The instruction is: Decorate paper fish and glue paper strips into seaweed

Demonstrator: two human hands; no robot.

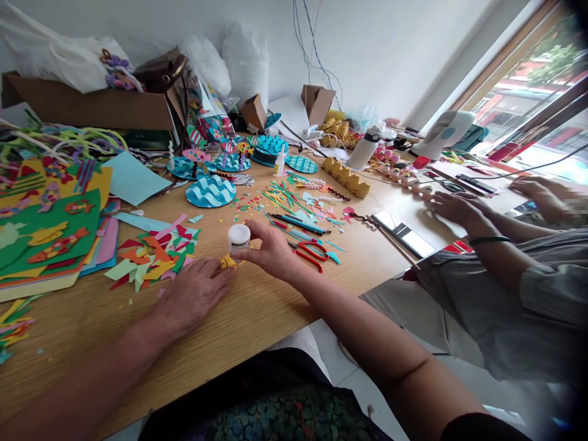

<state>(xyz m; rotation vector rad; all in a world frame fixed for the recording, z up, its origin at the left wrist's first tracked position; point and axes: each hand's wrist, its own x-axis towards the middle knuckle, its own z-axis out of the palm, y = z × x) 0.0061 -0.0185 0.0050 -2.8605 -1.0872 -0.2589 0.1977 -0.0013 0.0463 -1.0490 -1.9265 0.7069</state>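
My right hand closes its thumb and fingers round a small white-capped jar above the wooden table. Just left of it, my left hand rests low on the tabletop, its fingertips together at a small yellow piece beside the jar. Part of that piece is hidden by the fingers. Coloured paper scraps lie beyond my left hand. Red-handled scissors and several pens are to the right of my right hand.
Green card with paper fish covers the left side. Wavy blue discs, a glue bottle and an egg carton strip stand farther back. At right, a person's hands are near a phone. The table's front edge is near me.
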